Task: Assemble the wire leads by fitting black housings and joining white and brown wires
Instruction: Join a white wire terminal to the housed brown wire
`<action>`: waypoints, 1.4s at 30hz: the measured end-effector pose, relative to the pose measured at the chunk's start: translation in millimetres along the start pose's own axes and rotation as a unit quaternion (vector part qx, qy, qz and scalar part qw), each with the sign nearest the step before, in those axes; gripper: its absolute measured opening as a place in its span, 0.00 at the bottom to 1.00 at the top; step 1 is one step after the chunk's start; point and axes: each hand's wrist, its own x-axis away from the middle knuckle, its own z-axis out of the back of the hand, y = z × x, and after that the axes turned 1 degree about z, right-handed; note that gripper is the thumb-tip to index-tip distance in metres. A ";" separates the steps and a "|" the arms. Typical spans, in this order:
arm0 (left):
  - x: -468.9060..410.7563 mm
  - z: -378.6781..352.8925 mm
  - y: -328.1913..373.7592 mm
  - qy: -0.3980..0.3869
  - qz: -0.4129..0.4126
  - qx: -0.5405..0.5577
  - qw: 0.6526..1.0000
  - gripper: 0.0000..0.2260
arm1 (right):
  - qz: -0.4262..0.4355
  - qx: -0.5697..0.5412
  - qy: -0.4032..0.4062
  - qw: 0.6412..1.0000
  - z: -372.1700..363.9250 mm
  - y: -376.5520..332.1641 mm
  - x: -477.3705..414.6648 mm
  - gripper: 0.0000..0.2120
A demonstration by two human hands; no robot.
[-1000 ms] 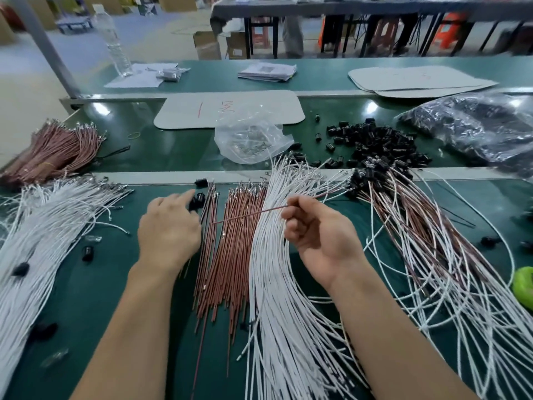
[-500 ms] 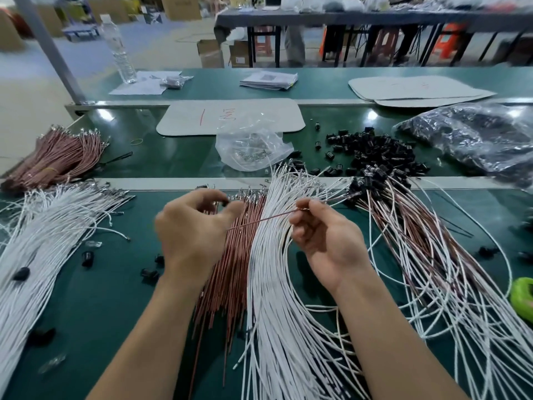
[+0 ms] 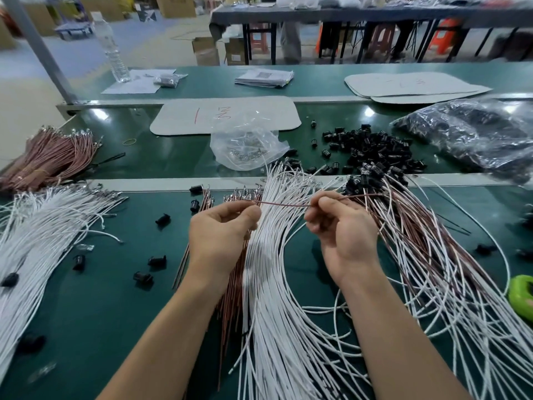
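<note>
My left hand (image 3: 222, 232) and my right hand (image 3: 343, 232) hover above the green bench, each pinching one brown wire (image 3: 284, 204) that stretches level between them. Whether the left hand also holds a black housing is hidden by its fingers. Below the hands lie a bundle of brown wires (image 3: 233, 290) and a broad fan of white wires (image 3: 277, 298). To the right spreads a heap of joined white and brown leads (image 3: 438, 272) with black housings at their far ends. Loose black housings (image 3: 372, 148) are piled behind them.
Several stray black housings (image 3: 157, 261) dot the bench left of my hands. More white wires (image 3: 37, 229) and a brown bundle (image 3: 49, 157) lie far left. A clear bag of terminals (image 3: 245, 148), a dark plastic bag (image 3: 473, 134), a green roll (image 3: 522, 295) and a water bottle (image 3: 114, 50) stand around.
My left hand moved right from the loose housings and took hold of the brown wire's left end. The right hand kept its pinch, and the wire now runs level between both hands.
</note>
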 end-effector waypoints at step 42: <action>6.0 -2.8 2.7 -0.080 -0.040 -0.064 0.994 0.08 | 0.024 0.145 -0.025 0.989 -15.5 24.6 5.0 0.11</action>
